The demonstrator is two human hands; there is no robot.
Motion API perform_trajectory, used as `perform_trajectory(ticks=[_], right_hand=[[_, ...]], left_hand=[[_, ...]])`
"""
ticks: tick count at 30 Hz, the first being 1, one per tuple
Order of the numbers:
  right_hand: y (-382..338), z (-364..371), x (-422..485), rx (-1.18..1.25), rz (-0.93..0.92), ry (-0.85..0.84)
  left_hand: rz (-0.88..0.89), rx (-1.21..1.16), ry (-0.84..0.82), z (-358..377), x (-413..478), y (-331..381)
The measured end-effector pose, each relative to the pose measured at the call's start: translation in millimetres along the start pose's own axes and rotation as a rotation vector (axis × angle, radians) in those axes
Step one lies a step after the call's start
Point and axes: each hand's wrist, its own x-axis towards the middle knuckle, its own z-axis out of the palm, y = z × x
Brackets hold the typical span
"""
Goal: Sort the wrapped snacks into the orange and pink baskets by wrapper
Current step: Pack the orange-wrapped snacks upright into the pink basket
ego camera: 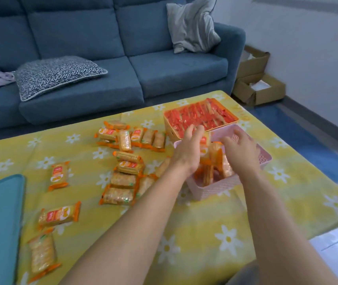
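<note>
Nearest, two bare forearms (143,223) reach over the desk (205,233), which is draped in a soft yellow cloth printed with white daisies. The left hand (188,149) grips a flat orange-wrapped cracker packet (206,139) above the pink perforated plastic basket (211,191), right of centre. The right hand (241,151) hangs beside it, fingers bent over the standing packets (215,159) inside; whether it holds one cannot be told. Just beyond, the orange plastic basket (169,128) is packed with red-wrapped snacks (201,116). More loose orange packets (120,194) lie to the left. They look light, crinkly and slippery, with brittle crackers inside, so they are best pinched by the long edges.
</note>
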Motion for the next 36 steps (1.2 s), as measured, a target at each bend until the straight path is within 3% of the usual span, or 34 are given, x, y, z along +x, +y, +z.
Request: perform_trajectory(ticks=[3, 5, 7, 12, 15, 17, 18, 23, 26, 31, 36], right_hand=[[5.2, -3.7, 1.5, -0.15, -0.015, -0.002], [6.7, -1.5, -2.4, -0.289, -0.004, -0.127], [7.7, 2.5, -5.9, -0.412, 0.007, -0.184], [4.5, 8.8, -13.2, -0.551, -0.142, -0.113], [-1.5, 25.8, -23.4, -0.528, -0.331, -0.359], [-1.3, 40.6, -32.9, -0.65, -0.373, -0.565], [0.1, 45.9, -36.3, -0.732, -0.391, -0.587], [9.3, 51.0, -34.5, -0.889, -0.406, -0.478], [4.9, 33.4, -28.6, -0.723, -0.383, -0.363], [-6.5, 19.7, -23.6, -0.022, -0.312, -0.29], [-11.3, 37.8, -21.2, 0.091, -0.366, -0.352]], left_hand=[[0.211, 0.501, 0.054, -7.2, -4.6, -21.6], [0.178, 0.809, 0.049, -15.8, -3.5, -37.3], [0.077, 0.952, -0.036, -25.3, -9.8, -47.9], [0.077, 0.778, 0.005, -45.9, -40.0, -48.2], [0.073, 0.702, 0.022, -62.3, -65.6, -54.2], [0.086, 0.657, 0.027, -71.7, -77.9, -60.5], [0.078, 0.635, 0.027, -74.6, -80.6, -62.9], [0.021, 0.527, 0.055, -81.8, -78.6, -75.6], [0.066, 0.437, 0.118, -80.4, -75.8, -78.9], [0.193, 0.269, 0.235, -74.2, -58.1, -65.4], [0.25, 0.316, 0.138, -71.0, -30.4, -45.0]])
